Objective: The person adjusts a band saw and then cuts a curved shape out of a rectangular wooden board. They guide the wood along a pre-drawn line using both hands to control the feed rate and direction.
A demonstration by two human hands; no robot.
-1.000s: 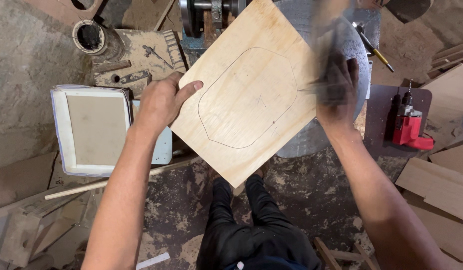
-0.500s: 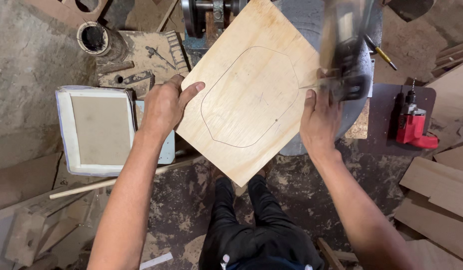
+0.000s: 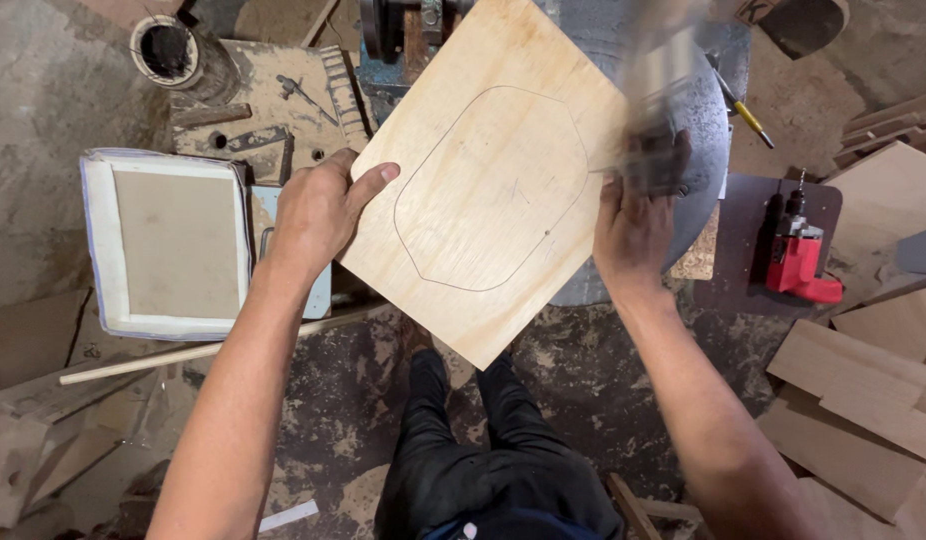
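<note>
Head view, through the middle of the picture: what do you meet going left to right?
White-rimmed tray → left hand → plywood board with a pencilled outline → right hand → red power tool → stacked wood offcuts.

Even, soft daylight, faint shadows; sharp throughout except motion blur at upper right.
</note>
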